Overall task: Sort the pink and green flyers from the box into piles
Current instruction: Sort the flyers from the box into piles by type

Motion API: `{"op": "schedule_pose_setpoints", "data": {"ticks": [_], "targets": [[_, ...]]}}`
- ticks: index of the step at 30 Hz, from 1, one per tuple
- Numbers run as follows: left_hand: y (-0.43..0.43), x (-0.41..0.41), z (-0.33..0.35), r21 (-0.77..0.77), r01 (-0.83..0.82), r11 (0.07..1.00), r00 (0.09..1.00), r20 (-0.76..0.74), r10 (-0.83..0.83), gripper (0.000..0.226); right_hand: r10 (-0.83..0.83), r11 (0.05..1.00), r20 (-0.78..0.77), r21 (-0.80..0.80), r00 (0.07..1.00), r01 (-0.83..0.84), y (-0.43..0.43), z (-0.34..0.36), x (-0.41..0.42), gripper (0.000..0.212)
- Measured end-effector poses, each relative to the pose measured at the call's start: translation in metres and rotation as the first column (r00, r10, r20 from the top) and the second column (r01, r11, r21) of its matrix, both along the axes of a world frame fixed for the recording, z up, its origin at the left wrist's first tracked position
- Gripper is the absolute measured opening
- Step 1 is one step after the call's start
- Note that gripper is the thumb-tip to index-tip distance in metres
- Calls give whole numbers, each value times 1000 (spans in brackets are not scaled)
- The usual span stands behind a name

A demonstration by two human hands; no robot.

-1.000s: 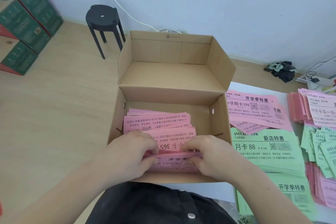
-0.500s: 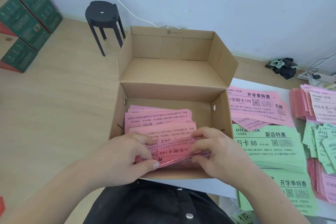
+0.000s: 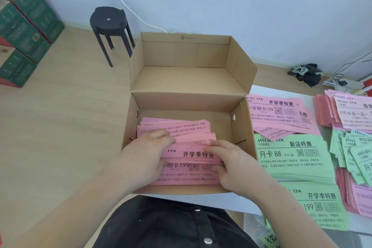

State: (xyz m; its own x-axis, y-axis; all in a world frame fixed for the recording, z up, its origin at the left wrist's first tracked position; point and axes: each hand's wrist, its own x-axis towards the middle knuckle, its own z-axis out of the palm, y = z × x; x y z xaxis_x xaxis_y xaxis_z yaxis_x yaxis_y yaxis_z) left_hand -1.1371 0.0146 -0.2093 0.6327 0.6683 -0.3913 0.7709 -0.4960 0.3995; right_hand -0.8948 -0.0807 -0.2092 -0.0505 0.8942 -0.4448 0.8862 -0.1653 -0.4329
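I see a black round stool standing on the wooden floor near the pale wall, with a white cable running down behind it. Green boxes are stacked far left. A dark heap of cloth lies by the wall at right.

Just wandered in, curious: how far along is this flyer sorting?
Done: pink pile and green pile lie on the table beside the cardboard box. In hand: left hand rests on, right hand pinches, pink flyers inside. Left: that whole stack, only pink showing.
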Motion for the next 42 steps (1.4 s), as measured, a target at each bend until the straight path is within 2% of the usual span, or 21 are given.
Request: {"op": "schedule_pose_setpoints", "data": {"ticks": [5, 9, 11, 15, 17, 20, 22, 25, 27, 29, 31, 33, 34, 36, 38, 39, 40, 42], "targets": [[10, 10, -15, -65, 67, 996, 996, -55, -71, 57, -23, 999, -11, -23, 1000, 23, 7, -9, -3, 67], [16, 12, -14, -87, 34, 996, 997, -70, -40, 65, -69, 995, -49, -74, 996, 65, 5, -15, -4, 66], [14, 11, -11, -72, 42, 997, 996, -69, -47, 62, -91, 996, -62, -2, 994, 91, 4, -17, -3, 63], [7, 1, 3, -103, 87, 991, 996, 35, -83, 43, -74, 986, -140, 136, 987, 93, -3, -12, -1, 53], [0, -9, 11, -189, 144, 971, 989, 43, -138, 29, -71, 991, -208, 94, 976, 92, -6, -3, 3, 46], [-10, -26, 23, -338, 151, 929, 989, 52, -142, 18, -65, 997, -255, -60, 965, 52, -9, 11, 8, 38], [-12, -32, 28, -387, 147, 910, 988, 25, -149, 17, -71, 991, -257, -125, 964, 40, -8, 17, 9, 33], [-8, -25, 32, -396, 119, 911, 989, -31, -143, 11, -83, 990, -259, -130, 962, 51, -4, 19, 7, 16], [-2, -13, 28, -346, 72, 935, 996, -16, -83, 12, -91, 993, -181, -87, 979, 76, 0, 17, 2, 6], [6, -1, 23, -292, 4, 956, 1000, -4, -5, 20, -105, 994, -70, -23, 992, 103, 4, 13, -4, 5], [13, 7, 21, -293, -28, 956, 1000, -21, 22, 32, -147, 989, -70, 4, 987, 148, 7, 9, -9, 6], [17, 12, 20, -314, 3, 949, 1000, -24, -11, 41, -214, 975, -136, 28, 967, 220, 11, 9, -10, 8], [18, 12, 20, -313, 20, 949, 1000, -14, -26, 43, -272, 957, -207, 43, 940, 286, 13, 11, -9, 8], [21, 10, 23, -286, -13, 958, 998, 49, 28, 42, -420, 881, -384, 46, 822, 471, 20, 23, -8, 7], [24, 8, 31, -300, -180, 937, 956, 170, 238, 35, -526, 767, -525, 48, 670, 640, 25, 33, -4, 31], [24, 7, 36, -369, -289, 883, 884, 252, 395, 31, -557, 712, -581, 34, 593, 702, 27, 37, -2, 45], [22, 8, 41, -471, -378, 797, 770, 318, 553, 28, -578, 664, -634, -1, 513, 748, 29, 42, 0, 56], [14, 13, 51, -651, -438, 620, 527, 373, 764, 22, -589, 616, -725, -116, 358, 779, 31, 47, 2, 62]]}}
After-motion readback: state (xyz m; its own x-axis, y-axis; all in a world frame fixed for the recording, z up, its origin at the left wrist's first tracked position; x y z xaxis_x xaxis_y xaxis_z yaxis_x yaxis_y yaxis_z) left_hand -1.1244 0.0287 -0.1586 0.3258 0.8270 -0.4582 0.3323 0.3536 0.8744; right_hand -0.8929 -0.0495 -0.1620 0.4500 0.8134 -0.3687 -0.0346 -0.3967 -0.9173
